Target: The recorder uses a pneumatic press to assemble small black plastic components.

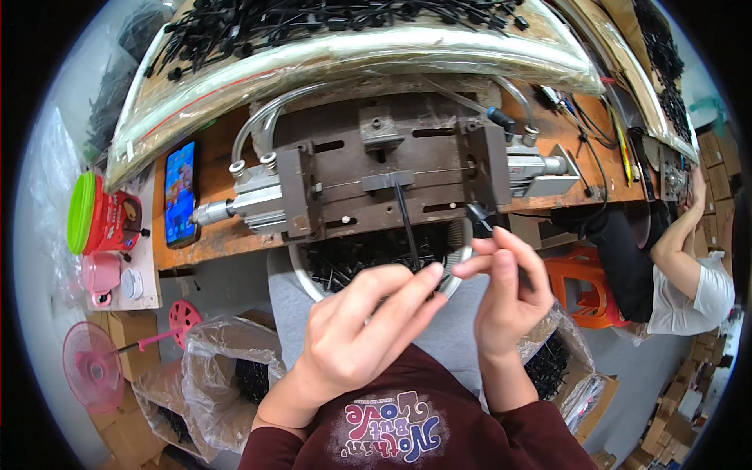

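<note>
A brown metal fixture (pixel 352 149) stands in front of me on the wooden bench. At its middle is a small grey block (pixel 377 182), from which a thin black plastic rod (pixel 405 219) slants down toward me. My left hand (pixel 360 329) is below the rod, fingers stretched out and holding nothing I can see. My right hand (pixel 513 294) is bent, with its fingertips at a small black plastic piece (pixel 479 215) near the fixture's right side. Between my legs, under the fixture, sits a pale basin (pixel 301 272) of black plastic parts, partly hidden by my hands.
Air cylinders (pixel 262 202) with clear hoses flank the fixture. A phone (pixel 181 196) lies at left, near a red bucket (pixel 110 215). Black parts (pixel 337 19) cover a plastic-wrapped tray behind. Lined boxes (pixel 235 360) flank me. At right, another person (pixel 689 282) works by an orange stool (pixel 583 286).
</note>
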Demonstrator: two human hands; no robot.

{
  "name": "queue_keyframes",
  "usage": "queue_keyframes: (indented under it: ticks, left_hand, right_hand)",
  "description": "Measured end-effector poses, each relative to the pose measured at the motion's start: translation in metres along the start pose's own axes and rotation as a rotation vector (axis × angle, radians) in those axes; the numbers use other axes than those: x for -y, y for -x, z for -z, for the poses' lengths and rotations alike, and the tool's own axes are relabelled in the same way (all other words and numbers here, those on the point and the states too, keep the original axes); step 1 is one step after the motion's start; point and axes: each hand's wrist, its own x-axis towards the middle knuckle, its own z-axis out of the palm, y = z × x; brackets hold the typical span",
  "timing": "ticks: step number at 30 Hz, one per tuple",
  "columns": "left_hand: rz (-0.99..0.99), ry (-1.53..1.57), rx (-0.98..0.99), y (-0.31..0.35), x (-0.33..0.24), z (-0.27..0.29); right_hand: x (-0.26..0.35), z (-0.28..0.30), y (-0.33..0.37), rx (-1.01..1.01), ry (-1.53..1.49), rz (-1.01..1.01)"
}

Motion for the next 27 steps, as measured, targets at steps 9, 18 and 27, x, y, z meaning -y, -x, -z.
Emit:
queue_keyframes:
  ticks: [9,18,27]
  left_hand:
    - [0.009,-0.209,0.022,-0.002,0.040,-0.017]
    - [-0.095,-0.324,0.064,-0.016,0.046,-0.018]
    - [-0.071,-0.377,0.073,-0.019,0.042,-0.019]
  right_hand:
    - [0.007,0.011,0.000,0.036,-0.198,-0.230]
    - [0.012,0.021,0.000,0.048,-0.306,-0.315]
    - [-0.054,0.144,-0.097,-0.534,0.794,0.483]
